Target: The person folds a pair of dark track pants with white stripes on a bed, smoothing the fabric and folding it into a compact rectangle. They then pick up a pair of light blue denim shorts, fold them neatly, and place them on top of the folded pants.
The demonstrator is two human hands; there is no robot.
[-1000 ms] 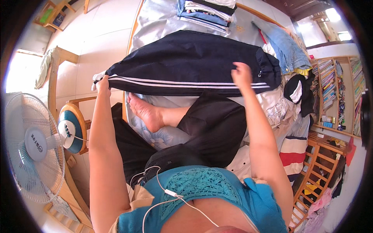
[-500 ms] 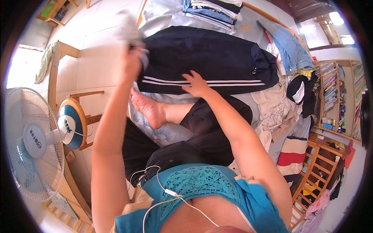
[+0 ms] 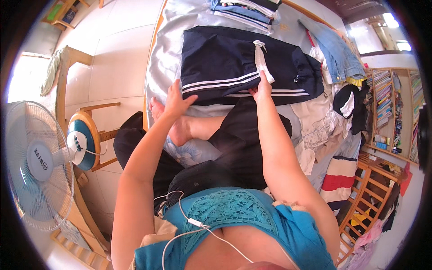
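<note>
A pair of navy trousers (image 3: pixel 216 51) with white double side stripes lies on the pale, shiny satin sheet (image 3: pixel 164 51) just beyond the person's bare foot (image 3: pixel 180 130), folded so that its white drawstring waistband (image 3: pixel 260 60) crosses the legs. The left hand (image 3: pixel 179 100) is at the near left corner of the fold, its thumb and fingers spread wide. The right hand (image 3: pixel 262 89) touches the near end of the waistband, thumb and forefinger apart; whether it pinches the cloth I cannot tell. No lettering is readable on the trousers. Beyond them sits a stack of folded blue, white and dark clothes (image 3: pixel 245 13); to the right, a light-blue denim garment (image 3: pixel 330 54) lies in a heap. Dark characters and a small oval emblem mark the hub of the white wire-caged fan (image 3: pixel 40 162) at left. On the wooden bookcase (image 3: pixel 405 112), colourful spines stand packed together, their print too small to read.
</note>
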